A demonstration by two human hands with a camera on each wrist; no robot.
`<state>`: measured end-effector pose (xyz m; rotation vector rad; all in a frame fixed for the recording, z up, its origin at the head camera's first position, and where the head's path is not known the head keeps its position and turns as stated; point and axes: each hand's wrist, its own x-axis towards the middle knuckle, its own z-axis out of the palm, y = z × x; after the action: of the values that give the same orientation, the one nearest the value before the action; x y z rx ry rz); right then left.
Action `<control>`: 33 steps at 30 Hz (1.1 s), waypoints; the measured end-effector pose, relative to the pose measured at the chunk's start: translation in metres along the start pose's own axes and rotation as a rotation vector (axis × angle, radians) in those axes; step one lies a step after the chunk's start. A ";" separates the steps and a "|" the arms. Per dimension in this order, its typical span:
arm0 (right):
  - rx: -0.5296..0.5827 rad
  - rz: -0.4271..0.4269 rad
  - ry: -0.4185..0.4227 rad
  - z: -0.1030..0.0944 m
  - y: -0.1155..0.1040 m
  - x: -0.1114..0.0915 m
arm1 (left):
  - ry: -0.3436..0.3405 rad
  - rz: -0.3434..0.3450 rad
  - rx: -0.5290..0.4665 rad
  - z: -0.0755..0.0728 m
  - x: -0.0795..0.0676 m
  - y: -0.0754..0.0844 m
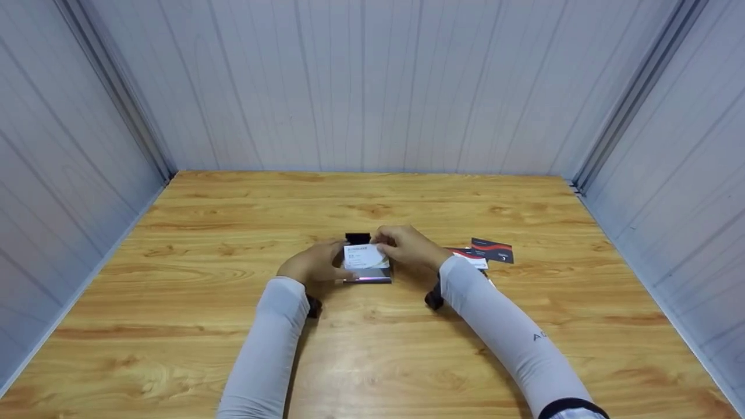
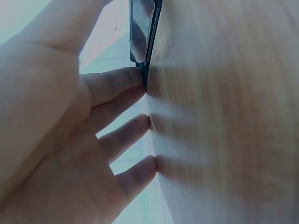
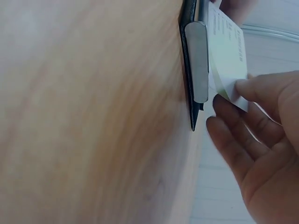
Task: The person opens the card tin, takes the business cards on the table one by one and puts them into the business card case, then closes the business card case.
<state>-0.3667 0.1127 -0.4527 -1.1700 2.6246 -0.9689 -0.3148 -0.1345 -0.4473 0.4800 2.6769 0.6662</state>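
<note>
A business card case [image 1: 381,280] with a shiny metal body lies on the table, its black flap [image 1: 357,238] open at the far side. My left hand [image 1: 317,263] holds the case from the left, thumb by the near edge and fingers towards the back; in the left wrist view, fingertips [image 2: 142,122] reach the tabletop. Between thumb and fingers, my right hand [image 1: 410,247] pinches a corner of a white business card [image 1: 362,256] at the case's opening. The right wrist view shows this card [image 3: 229,51] tilted out from the metal case [image 3: 197,60].
Dark and red business cards [image 1: 493,250] and a white one [image 1: 479,263] lie to the right, partly behind my right forearm. Pale panelled walls [image 1: 364,87] border the wooden table [image 1: 233,203] at the back and both sides.
</note>
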 end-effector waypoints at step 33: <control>-0.137 -0.011 -0.240 -0.001 -0.013 -0.007 | -0.016 -0.004 -0.014 0.001 -0.001 -0.002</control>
<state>-0.3536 0.1119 -0.4456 -1.2439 2.5265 -0.6146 -0.3141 -0.1364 -0.4489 0.4746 2.6558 0.6766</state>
